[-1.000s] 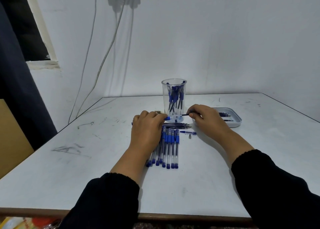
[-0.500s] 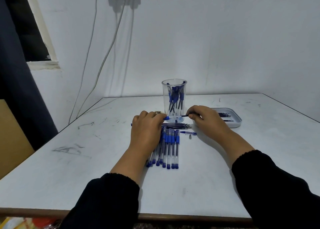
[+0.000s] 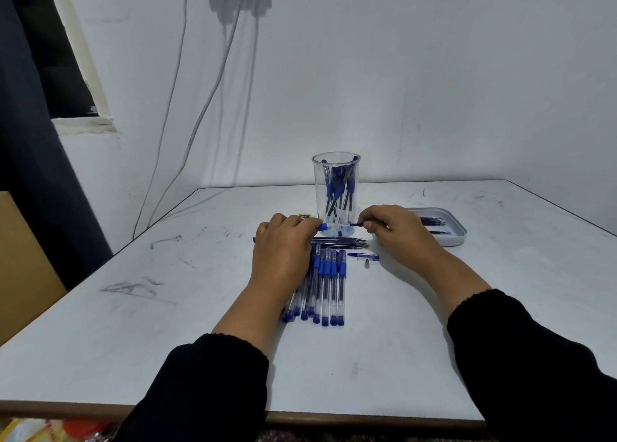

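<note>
- Blue rubber and clear plastic make up the pen (image 3: 337, 225); hangs level in the air between the two hands, above the white table (image 3: 167, 308) and just in front of the foot of the clear cup (image 3: 336, 174).
- Left hand (image 3: 283, 251): lies knuckles up, fingers curled and pressed together, fingertips pinching the pen's blue-gripped end; thumb hidden beneath, so cannot tell how it sits.
- Right hand (image 3: 394, 231): pinches the thin dark end of the pen between thumb and forefinger, with the remaining fingers curled close behind.
- Both wrists come out of black sleeves (image 3: 207, 385) at the near edge of the table.
- Under and just right of the left wrist lies a row of pens (image 3: 329, 288), side by side, blue end plugs toward the person, blue grips toward the cup.
- Between that row and the held pen lies a bundle of refills (image 3: 344, 241), crosswise, partly covered by the left hand.
- Just right of the row sit a short blue-and-clear piece (image 3: 363, 257) and, beside it, a small grey tip (image 3: 367, 263), both apart from the hands.
- Cup stands upright behind the hands, holding more blue pens on end.
- Grey tray (image 3: 457, 238) rests behind the right hand with a few dark refills inside.
- White cables (image 3: 213, 87) run down the wall at the back left.
</note>
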`<state>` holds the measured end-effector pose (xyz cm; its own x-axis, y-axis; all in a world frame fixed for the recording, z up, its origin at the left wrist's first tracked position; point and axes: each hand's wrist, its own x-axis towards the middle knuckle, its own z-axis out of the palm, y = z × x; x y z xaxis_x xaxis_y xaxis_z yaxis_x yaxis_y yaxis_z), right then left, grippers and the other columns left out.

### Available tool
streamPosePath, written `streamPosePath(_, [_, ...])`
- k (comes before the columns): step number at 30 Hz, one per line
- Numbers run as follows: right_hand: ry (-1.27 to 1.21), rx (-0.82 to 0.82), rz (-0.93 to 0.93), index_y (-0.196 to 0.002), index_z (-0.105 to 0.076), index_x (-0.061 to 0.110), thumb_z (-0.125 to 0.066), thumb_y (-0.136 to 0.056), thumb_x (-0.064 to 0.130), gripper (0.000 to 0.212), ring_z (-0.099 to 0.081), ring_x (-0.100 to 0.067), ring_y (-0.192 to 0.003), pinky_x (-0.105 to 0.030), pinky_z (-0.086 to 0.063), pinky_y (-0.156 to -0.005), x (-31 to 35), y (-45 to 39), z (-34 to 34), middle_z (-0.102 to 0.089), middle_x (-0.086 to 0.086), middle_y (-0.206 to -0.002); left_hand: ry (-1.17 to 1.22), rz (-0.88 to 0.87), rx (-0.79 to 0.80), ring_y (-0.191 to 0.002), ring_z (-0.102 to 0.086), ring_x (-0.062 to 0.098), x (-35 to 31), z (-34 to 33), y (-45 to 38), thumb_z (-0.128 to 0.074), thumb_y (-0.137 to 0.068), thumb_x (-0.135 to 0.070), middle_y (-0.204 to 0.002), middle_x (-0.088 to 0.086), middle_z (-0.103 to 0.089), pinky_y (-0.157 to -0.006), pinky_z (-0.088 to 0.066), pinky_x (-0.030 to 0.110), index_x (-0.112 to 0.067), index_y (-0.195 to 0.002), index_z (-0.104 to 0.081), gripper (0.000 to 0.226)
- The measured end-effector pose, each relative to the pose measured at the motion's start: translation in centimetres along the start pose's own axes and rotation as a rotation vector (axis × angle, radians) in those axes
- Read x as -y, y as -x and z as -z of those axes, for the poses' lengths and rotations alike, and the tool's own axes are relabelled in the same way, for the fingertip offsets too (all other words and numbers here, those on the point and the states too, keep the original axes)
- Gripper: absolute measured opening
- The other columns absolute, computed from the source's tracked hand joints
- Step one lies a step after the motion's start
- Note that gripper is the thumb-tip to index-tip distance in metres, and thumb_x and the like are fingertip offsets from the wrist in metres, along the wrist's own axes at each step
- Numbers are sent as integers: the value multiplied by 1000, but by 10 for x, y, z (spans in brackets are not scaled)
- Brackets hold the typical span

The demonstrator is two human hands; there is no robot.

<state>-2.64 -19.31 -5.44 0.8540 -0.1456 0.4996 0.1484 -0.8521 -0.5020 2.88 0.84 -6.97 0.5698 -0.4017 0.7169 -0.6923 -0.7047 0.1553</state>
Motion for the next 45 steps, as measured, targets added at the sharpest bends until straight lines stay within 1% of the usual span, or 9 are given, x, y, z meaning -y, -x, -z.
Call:
streamPosePath(10, [-37,22,40,-103,-71,22,-55,-96,19,17,-55,-7,-91,-34,-43,-90,7,1,-4,-60,22,-82,26,-41,13,-90,-54,28,-3,0,0,-60,-89,-10,-97,2,-69,-78,-36,39,-20,-110,-68,25])
streamPosePath(13, [-120,49,25,-116,-68,29,-53,-97,25,24,-58,-10,-103,-36,-44,-96,10,2,-9,-68,11,-99,20,-55,-7,-87,-55,28,-3,-1,0,-62,-87,-8,-94,2,-69,-77,-36,39,-20,-108,-69,25])
streamPosePath(16, [-240,6,-66,-126,-59,35,-47,-100,27,30,-54,-11,-113,-33,-40,-99,6,2,-4,-66,6,-113,22,-19,-4,-92,-54,28,-1,-1,0,-61,-88,-7,-99,1,-69,-80,-34,38,-20,-112,-68,28])
streamPosePath(23, [-461,-61,-376,-89,-67,28,-56,-84,4,26,-59,-17,-91,-34,-44,-85,-11,-2,16,-68,-3,-89,6,10,-32,-91,-55,27,0,-3,-1,-63,-85,-2,-98,0,-69,-80,-35,39,-21,-112,-68,34])
streamPosePath(27, [-564,-49,-374,-83,-71,20,-63,-82,0,22,-59,-13,-89,-30,-45,-87,-8,-2,16,-70,-2,-91,23,7,-28,-91,-55,27,0,-3,0,-62,-86,-3,-98,0,-69,-81,-35,39,-20,-112,-68,32])
streamPosePath(30, [-577,-17,-350,-81,-73,19,-66,-81,1,19,-58,-13,-84,-23,-45,-77,-3,-1,14,-70,2,-82,29,3,-33,-90,-55,27,0,-4,-1,-63,-86,-3,-98,1,-69,-80,-36,39,-20,-112,-68,31])
streamPosePath(35, [-610,47,-347,-82,-73,19,-66,-88,13,11,-62,-20,-89,-41,-51,-92,-3,0,11,-74,0,-73,44,2,-32,-92,-54,27,1,-3,0,-61,-87,-4,-99,1,-69,-81,-36,40,-20,-113,-67,31])
streamPosePath(41, [-529,109,-278,-72,-73,13,-63,-92,30,28,-55,-1,-60,-20,-42,-71,9,3,3,-68,-1,-67,88,-77,-10,-91,-54,26,-3,-3,0,-61,-89,-8,-97,0,-69,-80,-35,38,-20,-111,-68,26])
streamPosePath(45, [-515,133,-272,-66,-71,8,-60,-93,36,40,-56,-1,-53,-13,-45,-59,20,5,-1,-65,-3,-61,106,-141,-24,-89,-56,26,-4,-6,1,-64,-87,-8,-94,0,-69,-78,-38,38,-20,-109,-68,25])
